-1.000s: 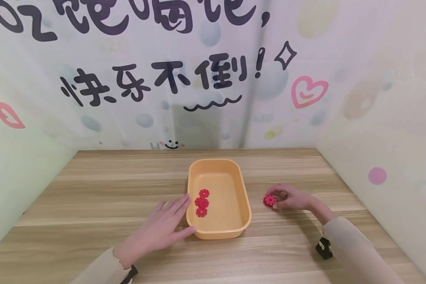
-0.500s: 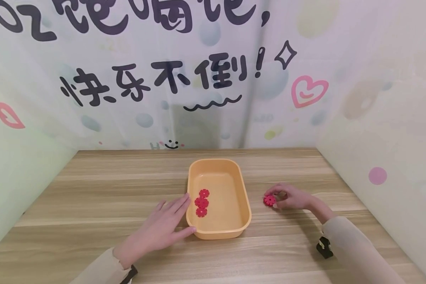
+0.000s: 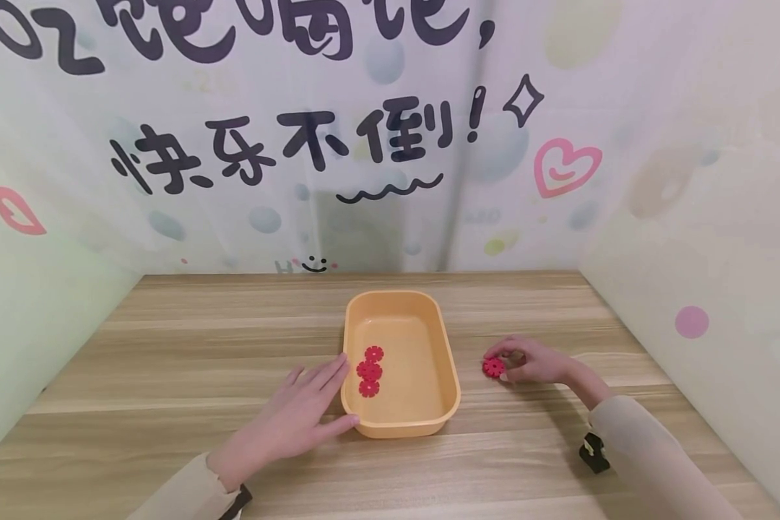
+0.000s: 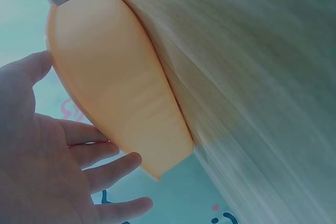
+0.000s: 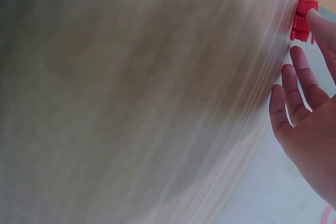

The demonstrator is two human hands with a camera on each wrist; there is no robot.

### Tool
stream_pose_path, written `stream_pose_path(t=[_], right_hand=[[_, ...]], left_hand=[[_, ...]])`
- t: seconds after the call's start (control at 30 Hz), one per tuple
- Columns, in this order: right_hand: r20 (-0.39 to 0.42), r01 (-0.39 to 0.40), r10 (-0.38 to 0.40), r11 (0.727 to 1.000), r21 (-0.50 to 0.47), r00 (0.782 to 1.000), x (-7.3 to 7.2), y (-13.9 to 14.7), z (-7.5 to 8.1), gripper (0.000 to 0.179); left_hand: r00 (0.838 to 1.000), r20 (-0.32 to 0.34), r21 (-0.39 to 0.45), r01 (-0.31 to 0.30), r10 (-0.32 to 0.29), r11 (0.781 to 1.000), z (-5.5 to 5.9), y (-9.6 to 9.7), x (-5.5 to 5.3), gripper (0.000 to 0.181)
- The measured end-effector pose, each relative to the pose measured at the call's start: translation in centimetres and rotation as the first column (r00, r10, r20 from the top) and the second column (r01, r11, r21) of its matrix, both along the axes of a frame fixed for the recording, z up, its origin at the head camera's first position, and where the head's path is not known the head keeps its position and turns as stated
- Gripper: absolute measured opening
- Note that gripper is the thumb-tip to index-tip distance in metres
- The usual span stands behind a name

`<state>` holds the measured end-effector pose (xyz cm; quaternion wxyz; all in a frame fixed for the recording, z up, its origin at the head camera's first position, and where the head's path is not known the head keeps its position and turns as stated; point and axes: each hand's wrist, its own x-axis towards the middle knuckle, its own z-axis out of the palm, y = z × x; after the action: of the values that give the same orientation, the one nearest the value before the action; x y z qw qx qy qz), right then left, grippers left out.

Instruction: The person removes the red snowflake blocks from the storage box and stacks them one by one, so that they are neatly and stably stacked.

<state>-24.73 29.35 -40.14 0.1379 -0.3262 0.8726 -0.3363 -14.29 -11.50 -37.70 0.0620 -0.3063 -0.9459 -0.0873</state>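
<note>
An orange plastic tray [image 3: 412,372] stands on the table, with several red flower-shaped discs [image 3: 369,371] lying along its left side. My left hand [image 3: 292,415] rests against the tray's left rim, fingers straight and spread. In the left wrist view its thumb and fingertips touch the edge of the tray [image 4: 110,66]. To the right of the tray, my right hand [image 3: 536,362] pinches a small stack of red notched discs [image 3: 493,367] between thumb and fingers. The right wrist view shows the layered stack [image 5: 301,22] low at the tabletop, the thumb against it.
The wood-grain table [image 3: 234,318] runs back to a white printed curtain [image 3: 234,231]. Pale side walls [image 3: 708,238] border it left and right. A black wrist strap piece [image 3: 594,453] hangs below the right sleeve.
Hardly anything differs. The disc stack at my right fingertips has shifted very slightly; my left hand and the tray have kept their places.
</note>
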Motion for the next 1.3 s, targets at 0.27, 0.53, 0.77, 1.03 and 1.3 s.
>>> stream_pose_path(t=[0.27,0.53,0.77,1.03,1.3], right_hand=[[0.014,-0.001,0.001,1.0,-0.007,1.0,-0.1,0.0,0.0,0.034],[0.015,0.011,-0.011,1.0,0.017,1.0,-0.2,0.2,-0.3,0.033],[0.016,-0.006,0.006,1.0,0.001,1.0,-0.2,0.2,-0.2,0.036],[0.045,0.003,-0.002,1.0,-0.019,0.999,-0.1,0.4,0.3,0.044],[-0.008,0.039,-0.039,0.998,-0.041,0.999,-0.8,-0.2,2.6,0.041]], left_hand=[[1.0,-0.003,0.003,0.0,0.0,1.0,0.1,0.0,0.1,0.077],[1.0,-0.004,0.001,0.001,-0.001,1.0,0.1,0.0,0.0,0.077],[1.0,-0.005,0.001,0.002,-0.002,1.0,0.1,0.0,0.0,0.076],[1.0,-0.016,-0.001,0.006,-0.006,1.0,0.1,0.0,0.1,0.077],[1.0,-0.029,0.004,0.011,-0.011,1.0,0.0,-0.1,0.1,0.076]])
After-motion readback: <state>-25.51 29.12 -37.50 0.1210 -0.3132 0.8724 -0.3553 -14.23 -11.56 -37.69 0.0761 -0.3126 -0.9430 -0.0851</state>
